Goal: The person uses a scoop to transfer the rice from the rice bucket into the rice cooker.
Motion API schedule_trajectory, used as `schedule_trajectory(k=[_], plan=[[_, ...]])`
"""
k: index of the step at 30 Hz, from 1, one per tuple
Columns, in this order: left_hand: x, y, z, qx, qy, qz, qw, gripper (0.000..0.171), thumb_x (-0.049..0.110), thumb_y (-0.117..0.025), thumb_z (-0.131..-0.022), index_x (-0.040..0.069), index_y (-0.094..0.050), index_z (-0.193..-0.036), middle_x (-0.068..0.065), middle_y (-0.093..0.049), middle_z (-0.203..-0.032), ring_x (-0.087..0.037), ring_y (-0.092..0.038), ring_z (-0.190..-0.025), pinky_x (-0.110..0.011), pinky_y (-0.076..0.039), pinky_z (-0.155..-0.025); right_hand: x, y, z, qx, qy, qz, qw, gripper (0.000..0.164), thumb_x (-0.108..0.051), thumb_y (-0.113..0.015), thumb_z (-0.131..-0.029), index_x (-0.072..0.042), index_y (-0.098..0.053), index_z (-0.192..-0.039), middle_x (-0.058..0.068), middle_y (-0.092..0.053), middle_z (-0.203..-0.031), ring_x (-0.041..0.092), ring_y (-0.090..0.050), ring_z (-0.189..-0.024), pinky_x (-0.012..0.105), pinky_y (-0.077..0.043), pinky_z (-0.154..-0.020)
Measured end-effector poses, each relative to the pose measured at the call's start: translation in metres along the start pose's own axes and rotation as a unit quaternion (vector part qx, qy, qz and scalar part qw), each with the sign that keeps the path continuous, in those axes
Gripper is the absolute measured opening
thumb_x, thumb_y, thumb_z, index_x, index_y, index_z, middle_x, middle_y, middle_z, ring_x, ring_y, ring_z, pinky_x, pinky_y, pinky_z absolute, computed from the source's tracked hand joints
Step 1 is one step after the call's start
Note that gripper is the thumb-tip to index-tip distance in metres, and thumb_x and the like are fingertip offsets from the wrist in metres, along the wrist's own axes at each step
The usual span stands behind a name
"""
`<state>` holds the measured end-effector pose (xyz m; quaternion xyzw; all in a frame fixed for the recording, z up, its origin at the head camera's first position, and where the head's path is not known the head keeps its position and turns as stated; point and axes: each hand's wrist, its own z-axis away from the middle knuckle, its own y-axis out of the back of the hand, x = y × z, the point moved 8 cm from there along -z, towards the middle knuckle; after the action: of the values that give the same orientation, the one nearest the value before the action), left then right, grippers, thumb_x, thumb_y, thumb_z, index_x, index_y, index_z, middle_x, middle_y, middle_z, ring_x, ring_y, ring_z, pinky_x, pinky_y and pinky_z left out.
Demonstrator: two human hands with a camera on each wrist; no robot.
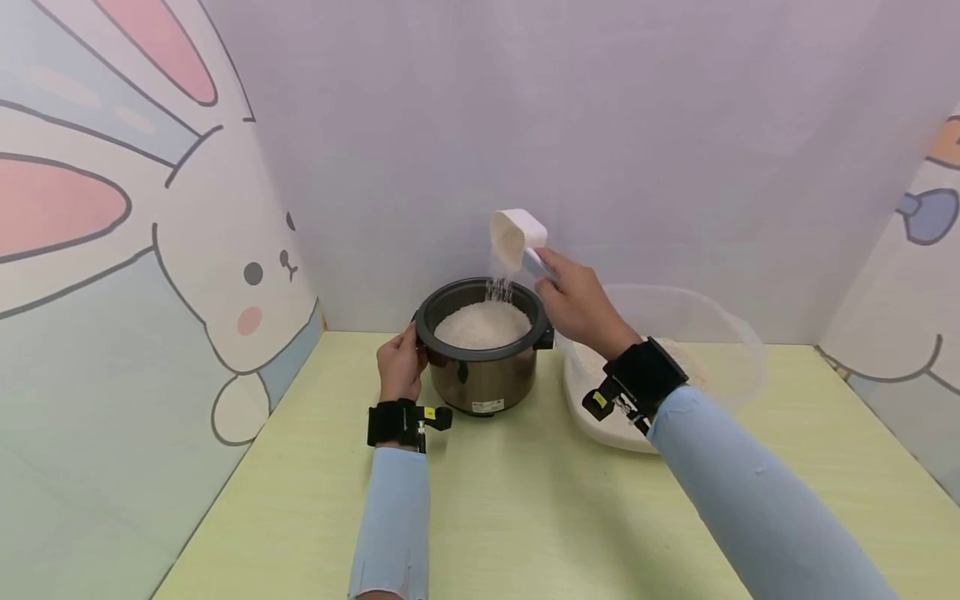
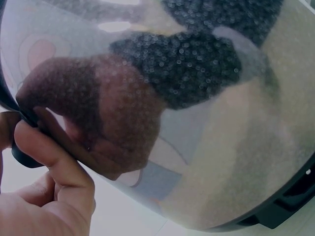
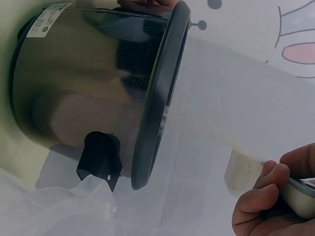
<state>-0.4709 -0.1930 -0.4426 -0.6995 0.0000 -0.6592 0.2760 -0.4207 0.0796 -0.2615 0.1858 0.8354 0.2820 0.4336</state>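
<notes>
A dark metallic rice cooker pot [image 1: 483,379] with a black rim stands on the table, holding a mound of white rice [image 1: 483,325]. At its left side, my left hand [image 1: 401,362] grips the black side handle [image 2: 25,153] between thumb and fingers. My right hand [image 1: 581,304] holds a white scoop [image 1: 528,227] by its handle, tilted over the pot. Grains stream from the scoop's mouth down into the pot. In the right wrist view the scoop [image 3: 241,172] shows beyond the fingers, level with the rim's open side.
Right of the pot sits a white tub [image 1: 611,429] with a clear, flared upper part [image 1: 731,333] and pale grains inside, partly behind my right forearm. Its edge lies close to the pot's right handle [image 3: 101,157]. A curtain-like wall [image 1: 420,167] rises behind the table [image 1: 300,467].
</notes>
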Motion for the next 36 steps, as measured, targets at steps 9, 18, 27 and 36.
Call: schedule_trajectory(k=[9, 18, 27, 36], plan=[[0.000, 0.000, -0.002, 0.001, 0.003, -0.005, 1.0000, 0.026, 0.028, -0.070, -0.099, 0.003, -0.073, -0.091, -0.002, -0.056, -0.076, -0.011, -0.053, -0.061, -0.023, -0.047, -0.059, -0.005, -0.007, 0.001, -0.014, 0.028, 0.024, 0.999, 0.051, -0.009, -0.040, -0.106, -0.003, -0.037, -0.156, 0.027, -0.059, -0.131, 0.029, -0.056, -0.076, 0.040, -0.042, -0.067], [-0.001, 0.001, -0.001, 0.006, 0.004, -0.009, 0.9999, 0.027, 0.029, -0.070, -0.099, 0.004, -0.072, -0.089, -0.004, -0.056, -0.078, -0.012, -0.053, -0.062, -0.023, -0.047, -0.059, -0.002, -0.014, 0.003, -0.031, 0.036, 0.038, 0.998, 0.051, -0.009, -0.040, -0.106, -0.002, -0.034, -0.157, 0.028, -0.059, -0.132, 0.031, -0.057, -0.083, 0.041, -0.043, -0.069], [-0.002, 0.000, -0.003, 0.005, 0.009, -0.011, 0.9999, 0.028, 0.030, -0.070, -0.098, 0.003, -0.072, -0.090, -0.004, -0.057, -0.079, -0.012, -0.053, -0.062, -0.023, -0.046, -0.060, 0.004, -0.020, 0.010, -0.039, 0.060, 0.076, 0.995, 0.052, -0.005, -0.041, -0.105, 0.003, -0.034, -0.156, 0.028, -0.060, -0.130, 0.030, -0.056, -0.079, 0.041, -0.043, -0.069], [0.000, 0.000, -0.002, 0.004, 0.000, -0.005, 1.0000, 0.027, 0.029, -0.071, -0.098, 0.004, -0.072, -0.088, -0.003, -0.056, -0.076, -0.012, -0.053, -0.062, -0.023, -0.046, -0.058, 0.012, -0.036, 0.021, -0.058, 0.085, 0.113, 0.988, 0.051, -0.002, -0.043, -0.102, 0.008, -0.037, -0.152, 0.030, -0.056, -0.138, 0.037, -0.061, -0.106, 0.051, -0.048, -0.090]])
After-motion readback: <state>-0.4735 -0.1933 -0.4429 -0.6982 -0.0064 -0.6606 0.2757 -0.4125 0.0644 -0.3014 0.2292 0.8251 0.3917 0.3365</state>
